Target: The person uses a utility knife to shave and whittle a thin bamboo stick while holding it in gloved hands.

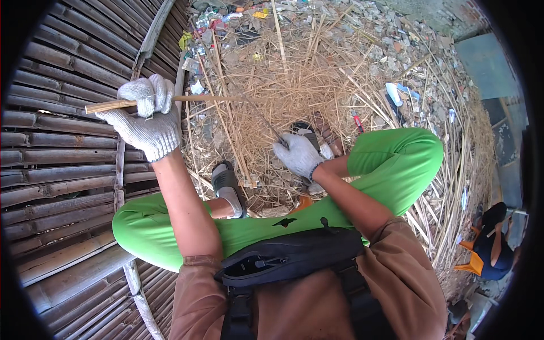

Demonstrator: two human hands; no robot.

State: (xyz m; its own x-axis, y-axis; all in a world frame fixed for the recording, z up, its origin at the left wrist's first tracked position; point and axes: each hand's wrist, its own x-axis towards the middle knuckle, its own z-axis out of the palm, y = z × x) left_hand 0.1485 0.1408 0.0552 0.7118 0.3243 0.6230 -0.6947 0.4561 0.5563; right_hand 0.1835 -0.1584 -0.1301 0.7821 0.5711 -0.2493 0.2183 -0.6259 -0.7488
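My left hand, in a white knitted glove, is closed around a flat bamboo strip held roughly level at the left. One end of the strip sticks out past the fist; the other reaches right over the straw-like shavings. My right hand, also gloved, is closed on a knife with a long, thin, dark blade. The handle is hidden in the fist. The blade slants up and left, its tip by the strip's far end; whether they touch I cannot tell. Fine bamboo shavings lie heaped beyond my hands.
A wall of bamboo slats stands close at my left. Long split bamboo strips lie at the right. Rubble and litter cover the ground farther off, with a small red tool near my right knee. Another person is at the far right.
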